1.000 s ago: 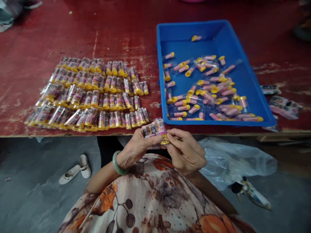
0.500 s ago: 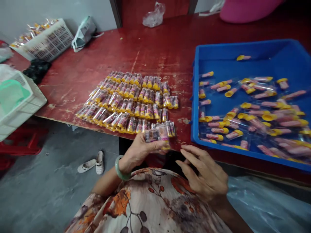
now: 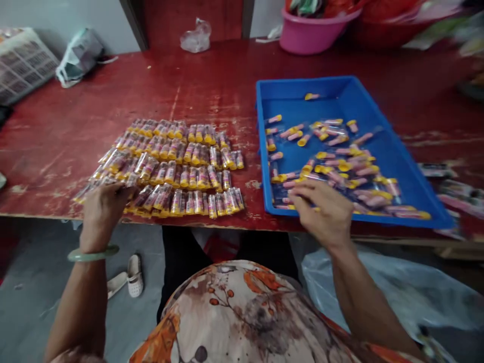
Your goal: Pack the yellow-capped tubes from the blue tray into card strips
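Note:
Rows of clear tubes with yellow ends lie on the red table. My left hand, with a green bangle at the wrist, is at the front left of these rows; its fingers are closed near the tubes, and what they hold is too small and blurred to name. Over the near left corner of the blue tray is my right hand, fingers curled together at the loose pink pieces with yellow ends. Whatever its fingertips pinch is unclear.
A pink basin and a crumpled clear bag stand at the back. A white basket and a bag are at the back left. More packets lie right of the tray. White shoes are on the floor.
My left hand has moved left from the rows' front right end, and the tubes it held there now lie in the front row. My right hand has moved to the tray. The view has turned right.

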Action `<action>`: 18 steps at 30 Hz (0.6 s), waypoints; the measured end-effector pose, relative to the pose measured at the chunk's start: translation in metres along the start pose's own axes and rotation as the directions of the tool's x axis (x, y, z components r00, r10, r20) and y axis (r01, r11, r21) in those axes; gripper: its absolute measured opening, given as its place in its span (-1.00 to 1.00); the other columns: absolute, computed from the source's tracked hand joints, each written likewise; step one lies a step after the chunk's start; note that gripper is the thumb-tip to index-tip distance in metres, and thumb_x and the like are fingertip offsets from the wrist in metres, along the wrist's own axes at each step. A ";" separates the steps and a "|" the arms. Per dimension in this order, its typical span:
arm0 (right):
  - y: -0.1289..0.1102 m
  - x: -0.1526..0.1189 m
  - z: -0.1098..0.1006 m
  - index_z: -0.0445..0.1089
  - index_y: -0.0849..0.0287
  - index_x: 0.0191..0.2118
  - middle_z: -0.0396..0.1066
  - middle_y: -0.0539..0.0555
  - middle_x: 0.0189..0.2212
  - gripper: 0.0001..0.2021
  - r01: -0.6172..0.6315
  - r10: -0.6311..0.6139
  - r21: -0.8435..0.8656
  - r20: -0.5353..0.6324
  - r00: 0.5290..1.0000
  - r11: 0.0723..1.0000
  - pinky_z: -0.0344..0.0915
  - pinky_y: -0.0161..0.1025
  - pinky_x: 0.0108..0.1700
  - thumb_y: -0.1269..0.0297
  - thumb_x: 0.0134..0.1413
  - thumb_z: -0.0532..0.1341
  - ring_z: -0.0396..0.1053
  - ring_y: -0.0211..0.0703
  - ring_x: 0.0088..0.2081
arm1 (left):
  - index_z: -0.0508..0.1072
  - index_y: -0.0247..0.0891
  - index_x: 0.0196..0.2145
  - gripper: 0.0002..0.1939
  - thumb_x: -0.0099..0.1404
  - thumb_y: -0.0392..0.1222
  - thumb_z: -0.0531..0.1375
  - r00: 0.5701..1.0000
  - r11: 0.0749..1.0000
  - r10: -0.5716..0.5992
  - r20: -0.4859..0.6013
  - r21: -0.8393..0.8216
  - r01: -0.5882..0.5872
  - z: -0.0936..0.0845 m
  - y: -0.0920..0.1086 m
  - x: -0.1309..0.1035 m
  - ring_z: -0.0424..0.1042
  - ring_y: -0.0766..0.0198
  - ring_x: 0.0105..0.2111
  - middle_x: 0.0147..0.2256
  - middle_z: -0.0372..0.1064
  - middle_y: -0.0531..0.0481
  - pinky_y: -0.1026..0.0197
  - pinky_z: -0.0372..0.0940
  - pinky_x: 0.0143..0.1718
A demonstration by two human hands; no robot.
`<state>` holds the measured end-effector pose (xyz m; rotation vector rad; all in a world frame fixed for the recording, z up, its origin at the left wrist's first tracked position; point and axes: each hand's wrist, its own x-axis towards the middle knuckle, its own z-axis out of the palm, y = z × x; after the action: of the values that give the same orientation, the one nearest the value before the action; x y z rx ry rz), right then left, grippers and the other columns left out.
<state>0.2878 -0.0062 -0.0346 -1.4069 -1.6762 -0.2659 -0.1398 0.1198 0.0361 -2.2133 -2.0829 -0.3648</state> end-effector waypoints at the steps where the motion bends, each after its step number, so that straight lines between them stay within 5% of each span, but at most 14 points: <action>1: 0.020 0.008 -0.001 0.53 0.15 -0.32 0.55 0.09 -0.29 -0.93 -0.044 0.046 -0.035 0.033 0.998 0.998 0.44 -0.16 -0.20 0.43 0.09 0.29 0.52 -0.10 -0.24 | 0.50 -0.21 -0.46 -0.76 0.29 -0.06 0.21 0.998 0.999 -0.002 -0.069 -0.033 0.000 0.003 -0.002 -0.001 0.26 0.28 -0.46 -0.51 0.38 0.04 0.25 -0.01 -0.37; 5: 0.085 0.032 0.014 0.58 0.19 -0.42 0.55 0.07 -0.39 -0.86 -0.094 0.112 -0.065 0.393 0.913 0.993 0.19 -0.27 -0.40 0.56 -0.11 0.33 0.43 -0.25 -0.39 | 0.56 -0.23 -0.38 -0.85 0.23 -0.14 0.23 0.947 0.981 -0.118 -0.299 -0.181 0.065 0.003 -0.004 -0.021 0.35 0.24 -0.40 -0.40 0.51 0.01 0.24 0.13 -0.34; 8: 0.108 0.038 0.041 0.53 0.23 -0.57 0.45 0.01 -0.59 -0.85 -0.089 0.083 -0.013 0.518 0.852 0.996 -0.07 -0.28 -0.50 0.61 -0.26 0.40 0.23 -0.40 -0.59 | 0.59 -0.29 -0.39 -0.84 0.18 -0.16 0.24 0.970 0.955 -0.144 -0.197 -0.286 0.083 0.004 -0.005 -0.038 0.41 0.21 -0.42 -0.41 0.53 -0.05 0.23 0.21 -0.34; 12: 0.128 0.037 0.066 0.50 0.28 -0.59 0.43 0.05 -0.63 -0.87 -0.097 0.107 -0.046 0.555 0.825 0.994 -0.20 -0.25 -0.50 0.52 -0.14 0.40 0.04 -0.46 -0.66 | 0.58 -0.30 -0.43 -0.87 0.15 -0.22 0.24 0.984 0.924 -0.155 -0.086 -0.366 0.113 0.011 -0.007 -0.049 0.44 0.20 -0.39 -0.40 0.53 -0.06 0.25 0.23 -0.32; 18: 0.152 0.029 0.063 0.55 0.20 -0.39 0.54 0.15 -0.37 -0.90 -0.001 0.225 -0.318 0.667 0.711 0.948 -0.04 -0.28 -0.51 0.30 0.06 0.31 0.32 -0.27 -0.53 | 0.48 -0.29 -0.53 -0.87 0.14 -0.23 0.26 0.963 0.883 -0.241 -0.122 -0.439 0.166 0.021 0.007 -0.057 0.28 0.33 -0.50 -0.55 0.35 0.07 0.29 0.11 -0.43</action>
<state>0.3905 0.1048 -0.1053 -2.0025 -2.2064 0.1268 -0.1335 0.0684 0.0030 -2.0592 -2.3183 -1.0862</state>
